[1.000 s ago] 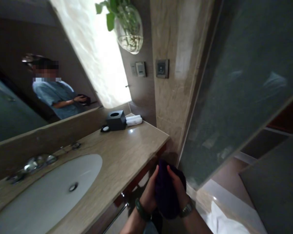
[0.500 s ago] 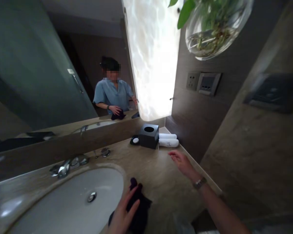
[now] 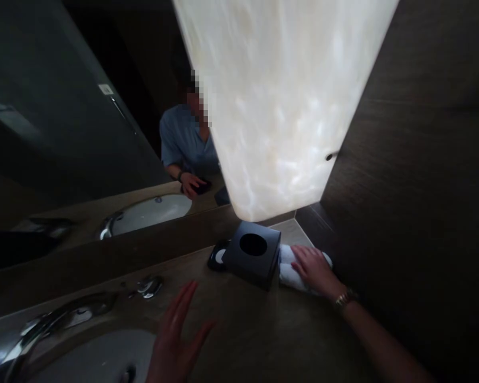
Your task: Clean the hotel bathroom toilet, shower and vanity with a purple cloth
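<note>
My left hand (image 3: 178,335) is held over the counter beside the sink, fingers stretched and thumb spread, with nothing in it. At the back corner my right hand (image 3: 313,266) bends over the rolled white towels (image 3: 289,276). Its fingers curve across the rear roll and its thumb sits near the gap between the rolls; the palm side is hidden. Left of the towels stands a black tissue box (image 3: 249,274) with an oval opening on top. A dark dish (image 3: 213,260) with a round white piece sits against the box's left side.
The sink (image 3: 104,354) and its chrome faucet (image 3: 51,327) are at lower left, with a chrome knob (image 3: 149,286) behind the rim. A mirror (image 3: 83,133) runs along the back, reflecting a person in blue. A glowing panel (image 3: 279,117) hangs above the corner.
My right hand has moved forward onto the rolled towels. The left hand has come off the dark cloth, which is out of sight now. The view has moved closer to the corner.
</note>
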Demonstrator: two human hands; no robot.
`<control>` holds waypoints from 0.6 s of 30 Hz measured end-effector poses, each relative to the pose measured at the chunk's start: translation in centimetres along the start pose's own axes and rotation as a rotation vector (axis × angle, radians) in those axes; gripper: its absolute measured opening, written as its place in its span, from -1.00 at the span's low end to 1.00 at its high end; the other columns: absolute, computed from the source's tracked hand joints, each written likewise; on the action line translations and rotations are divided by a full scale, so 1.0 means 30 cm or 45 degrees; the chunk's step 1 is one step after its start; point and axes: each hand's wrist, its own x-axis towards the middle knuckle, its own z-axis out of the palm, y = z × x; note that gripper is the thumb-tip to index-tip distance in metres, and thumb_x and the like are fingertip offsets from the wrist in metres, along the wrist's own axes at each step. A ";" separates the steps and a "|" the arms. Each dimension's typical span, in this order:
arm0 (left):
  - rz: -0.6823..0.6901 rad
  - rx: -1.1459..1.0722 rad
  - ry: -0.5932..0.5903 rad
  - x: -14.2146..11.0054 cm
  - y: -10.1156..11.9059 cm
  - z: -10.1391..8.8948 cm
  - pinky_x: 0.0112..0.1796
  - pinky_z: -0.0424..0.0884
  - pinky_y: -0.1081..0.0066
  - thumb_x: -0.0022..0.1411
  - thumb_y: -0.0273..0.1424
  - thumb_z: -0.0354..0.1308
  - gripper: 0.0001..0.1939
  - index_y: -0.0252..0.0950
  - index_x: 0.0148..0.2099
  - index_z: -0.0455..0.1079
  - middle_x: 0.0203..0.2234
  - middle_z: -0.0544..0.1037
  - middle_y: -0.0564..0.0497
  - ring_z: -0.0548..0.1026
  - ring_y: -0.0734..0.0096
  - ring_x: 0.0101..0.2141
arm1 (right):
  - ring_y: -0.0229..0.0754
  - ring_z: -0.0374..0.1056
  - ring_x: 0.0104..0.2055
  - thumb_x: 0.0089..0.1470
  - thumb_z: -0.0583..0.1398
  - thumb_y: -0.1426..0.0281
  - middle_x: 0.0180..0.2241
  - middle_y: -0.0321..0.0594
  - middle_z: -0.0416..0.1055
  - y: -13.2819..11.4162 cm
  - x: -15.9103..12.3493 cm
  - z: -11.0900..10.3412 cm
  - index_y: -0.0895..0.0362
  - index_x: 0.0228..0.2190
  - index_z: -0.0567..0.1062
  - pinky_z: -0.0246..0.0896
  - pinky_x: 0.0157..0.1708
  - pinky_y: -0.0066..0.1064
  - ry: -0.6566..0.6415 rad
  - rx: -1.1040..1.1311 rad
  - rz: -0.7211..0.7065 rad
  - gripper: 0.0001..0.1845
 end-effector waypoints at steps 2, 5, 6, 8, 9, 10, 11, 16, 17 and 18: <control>0.110 -0.007 -0.014 0.132 0.052 0.086 0.18 0.40 -0.19 0.27 -0.06 0.24 -0.17 0.08 0.47 -0.02 0.40 0.21 -0.17 0.29 -0.10 0.32 | 0.10 0.34 0.18 0.31 0.15 0.32 0.19 0.03 0.42 -0.015 -0.059 0.030 0.20 0.20 0.42 0.18 0.16 -0.04 0.056 -0.025 0.050 -0.52; 0.184 -0.155 -0.097 0.253 0.125 0.202 0.25 0.32 -0.14 0.28 -0.11 0.26 -0.25 0.07 0.43 0.09 0.43 0.13 -0.16 0.20 -0.04 0.37 | 0.09 0.34 0.15 0.32 0.13 0.32 0.16 0.01 0.44 -0.057 -0.102 0.043 0.18 0.17 0.44 0.15 0.15 -0.06 0.141 -0.063 0.108 -0.56; 0.179 -0.204 -0.114 0.268 0.146 0.231 0.26 0.31 -0.12 0.30 -0.14 0.25 -0.32 0.04 0.40 0.16 0.42 0.14 -0.15 0.21 -0.02 0.37 | 0.09 0.34 0.14 0.32 0.13 0.33 0.15 0.01 0.45 -0.067 -0.103 0.044 0.17 0.16 0.45 0.15 0.14 -0.07 0.159 -0.070 0.121 -0.57; 0.133 -0.270 -0.107 0.271 0.182 0.273 0.28 0.28 -0.10 0.32 -0.18 0.24 -0.43 -0.02 0.34 0.28 0.39 0.15 -0.16 0.20 0.00 0.36 | 0.07 0.37 0.10 0.32 0.14 0.33 0.12 -0.02 0.48 -0.077 -0.091 0.047 0.16 0.14 0.46 0.17 0.10 -0.08 0.167 -0.073 0.145 -0.59; 0.101 -0.292 -0.096 0.265 0.197 0.285 0.29 0.26 -0.10 0.32 -0.19 0.24 -0.44 -0.05 0.32 0.31 0.39 0.14 -0.17 0.19 0.00 0.37 | 0.07 0.39 0.08 0.32 0.14 0.33 0.10 -0.04 0.49 -0.076 -0.080 0.049 0.16 0.13 0.47 0.19 0.08 -0.08 0.163 -0.072 0.154 -0.60; 0.076 -0.316 -0.092 0.256 0.207 0.293 0.31 0.22 -0.10 0.30 -0.18 0.26 -0.43 -0.07 0.32 0.31 0.40 0.12 -0.18 0.17 -0.01 0.38 | 0.07 0.40 0.06 0.32 0.14 0.33 0.09 -0.05 0.51 -0.073 -0.069 0.049 0.16 0.12 0.48 0.20 0.06 -0.07 0.160 -0.069 0.156 -0.61; 0.064 -0.348 -0.103 0.249 0.212 0.296 0.32 0.20 -0.09 0.29 -0.17 0.27 -0.40 -0.08 0.34 0.30 0.41 0.11 -0.18 0.15 0.00 0.38 | 0.07 0.41 0.06 0.32 0.13 0.33 0.08 -0.04 0.51 -0.067 -0.059 0.048 0.17 0.10 0.48 0.21 0.06 -0.06 0.170 -0.066 0.148 -0.62; -0.320 -0.403 -0.069 0.257 0.086 0.281 0.30 0.26 0.10 0.38 -0.25 0.13 -0.33 -0.32 0.44 0.08 0.39 0.17 -0.27 0.23 0.13 0.35 | 0.12 0.40 0.12 0.38 0.02 0.26 0.12 0.06 0.48 -0.026 -0.115 0.008 0.21 0.08 0.48 0.20 0.13 0.06 0.498 -0.011 0.007 -0.58; -0.471 -0.349 -0.046 0.265 0.038 0.278 0.28 0.28 0.14 0.40 -0.31 0.08 -0.37 -0.40 0.42 0.09 0.36 0.22 -0.32 0.28 0.14 0.31 | 0.12 0.41 0.12 0.38 0.01 0.23 0.11 0.05 0.49 -0.021 -0.152 -0.002 0.20 0.07 0.48 0.22 0.12 0.06 0.562 0.030 -0.026 -0.57; -0.607 -0.295 -0.039 0.274 -0.009 0.279 0.25 0.31 0.15 0.40 -0.36 0.06 -0.42 -0.46 0.38 0.14 0.29 0.31 -0.37 0.36 0.12 0.26 | 0.10 0.42 0.10 0.38 0.01 0.21 0.09 0.03 0.50 -0.022 -0.197 -0.008 0.17 0.07 0.48 0.26 0.09 0.03 0.598 0.082 -0.057 -0.57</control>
